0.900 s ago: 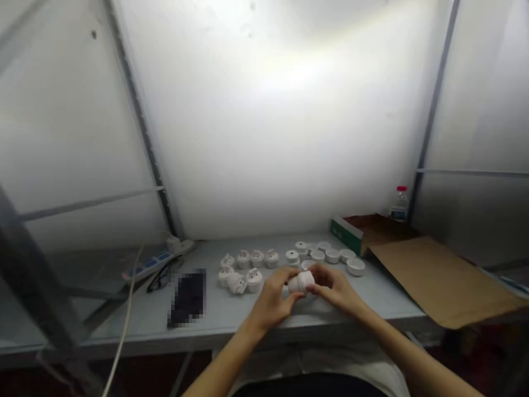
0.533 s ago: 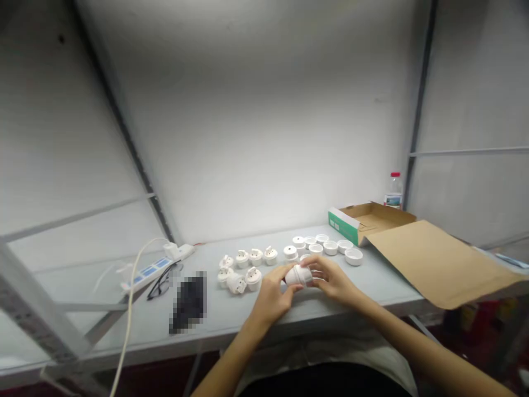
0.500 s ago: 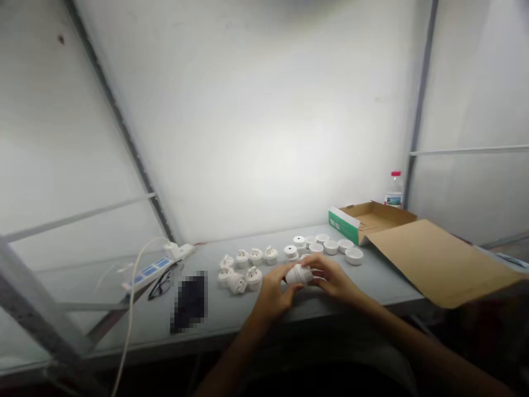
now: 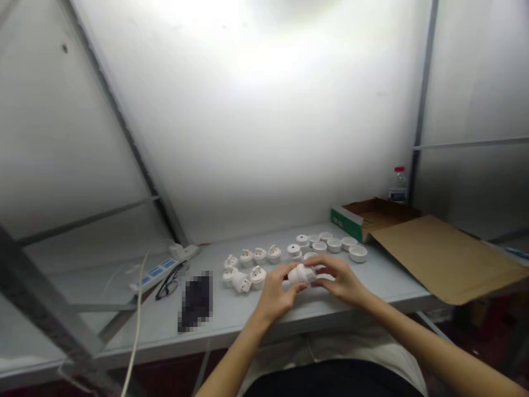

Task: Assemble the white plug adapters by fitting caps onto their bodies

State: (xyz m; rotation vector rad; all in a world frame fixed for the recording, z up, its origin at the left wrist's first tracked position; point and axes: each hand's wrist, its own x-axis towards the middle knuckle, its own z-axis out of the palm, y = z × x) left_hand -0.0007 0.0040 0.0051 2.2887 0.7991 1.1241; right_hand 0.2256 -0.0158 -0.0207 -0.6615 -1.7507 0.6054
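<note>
White round fitting [image 4: 301, 274] lies tilted on its side between the two hands, over the front of the worktop [image 4: 231, 314]. To the left of it, similar fittings [image 4: 258, 277] stand close together, mostly with their holed faces up, perhaps so that the clips on top stay easy to reach; one lies tipped over. The fingers of the left hand [image 4: 273, 295] are clamped on the fitting's left end, thumb below, which probably steadies the round body, while those of the right hand [image 4: 344, 282] close around its ribbed right end, where they can likely feel the rim. Beyond, capped pieces [image 4: 294, 251] and open cups [image 4: 357, 253] form a loose cluster, within easy reach of the right hand. On the pale surface, a power strip [image 4: 156, 275], glasses [image 4: 162, 290] and a pixelated dark item [image 4: 197, 303] sit at left; an open cardboard box [image 4: 347, 223] and a red-capped bottle [image 4: 399, 188] are at right. Behind rises a white wall [image 4: 268, 138] framed by metal posts [image 4: 425, 82].
</note>
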